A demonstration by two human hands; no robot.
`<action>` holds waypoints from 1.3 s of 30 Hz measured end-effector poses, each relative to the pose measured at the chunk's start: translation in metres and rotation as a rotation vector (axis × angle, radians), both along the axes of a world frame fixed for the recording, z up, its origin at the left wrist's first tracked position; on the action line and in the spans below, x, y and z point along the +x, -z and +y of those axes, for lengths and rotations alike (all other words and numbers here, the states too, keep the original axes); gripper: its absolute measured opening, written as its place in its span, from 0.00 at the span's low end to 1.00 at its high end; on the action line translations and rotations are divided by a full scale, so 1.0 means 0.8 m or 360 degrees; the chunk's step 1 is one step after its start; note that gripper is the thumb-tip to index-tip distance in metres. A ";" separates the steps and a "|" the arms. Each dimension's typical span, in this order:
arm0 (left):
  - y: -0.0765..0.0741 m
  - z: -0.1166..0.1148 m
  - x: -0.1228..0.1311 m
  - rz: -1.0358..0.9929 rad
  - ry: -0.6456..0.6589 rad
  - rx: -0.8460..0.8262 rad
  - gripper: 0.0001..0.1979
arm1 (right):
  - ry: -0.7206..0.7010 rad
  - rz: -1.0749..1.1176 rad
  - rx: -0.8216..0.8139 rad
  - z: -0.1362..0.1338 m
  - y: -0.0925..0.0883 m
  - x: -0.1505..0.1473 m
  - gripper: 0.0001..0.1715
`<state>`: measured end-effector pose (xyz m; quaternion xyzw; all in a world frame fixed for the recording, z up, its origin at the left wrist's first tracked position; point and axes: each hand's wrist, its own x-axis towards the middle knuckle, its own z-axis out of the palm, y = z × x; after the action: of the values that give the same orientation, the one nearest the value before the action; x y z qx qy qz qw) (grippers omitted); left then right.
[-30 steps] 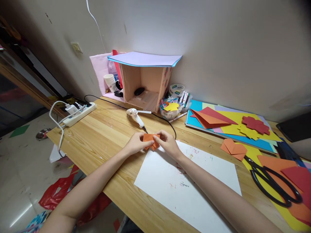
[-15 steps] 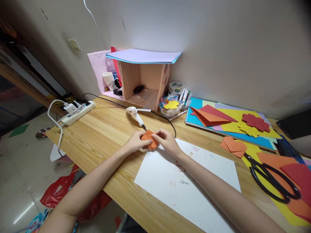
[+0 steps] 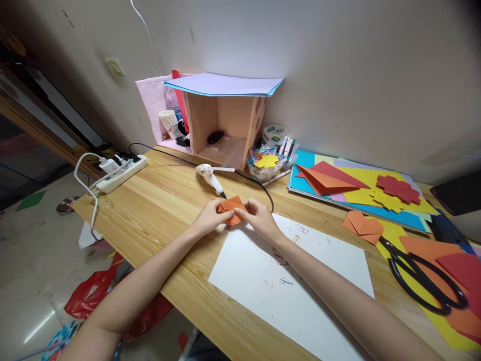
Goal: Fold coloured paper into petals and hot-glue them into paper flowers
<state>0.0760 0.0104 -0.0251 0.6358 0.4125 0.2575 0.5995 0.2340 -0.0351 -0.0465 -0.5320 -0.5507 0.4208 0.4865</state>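
Between my two hands is a small piece of folded orange paper (image 3: 234, 204), held just above the wooden table. My left hand (image 3: 209, 216) pinches its left side, thumb on top. From the right, my right hand (image 3: 259, 216) grips the other edge, its thumb close to the left one. Under my right forearm lies a white sheet (image 3: 255, 281) with small coloured marks. A white glue gun (image 3: 209, 178) rests on the table just beyond the paper. Another folded orange piece (image 3: 363, 226) sits to the right, touching black-handled scissors (image 3: 423, 276).
A pink cardboard box (image 3: 233, 115) with a lilac roof stands against the wall. Beside it is a plastic tub (image 3: 263, 168) of scraps and markers. Coloured sheets (image 3: 311, 188) are stacked at the right. A power strip (image 3: 122, 175) lies at the left edge, and a black cord crosses behind the glue gun.
The orange paper has been turned and tilted in my fingers, so more of its folded left flap shows. Both hands still hold it in nearly the same place.
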 end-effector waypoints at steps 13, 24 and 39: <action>-0.001 0.004 -0.001 0.0103 -0.0096 0.0067 0.16 | 0.0047 -0.0026 0.0013 -0.002 -0.003 0.001 0.18; -0.002 0.003 -0.001 -0.0081 -0.0171 -0.0035 0.20 | -0.0183 0.0280 -0.0146 0.007 0.002 0.007 0.17; 0.006 0.005 -0.005 0.0026 -0.0086 -0.0032 0.22 | -0.0060 0.0059 -0.0071 0.002 0.001 0.003 0.17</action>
<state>0.0721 0.0148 -0.0299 0.6205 0.4368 0.2642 0.5953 0.2361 -0.0333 -0.0472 -0.5245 -0.5419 0.4518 0.4766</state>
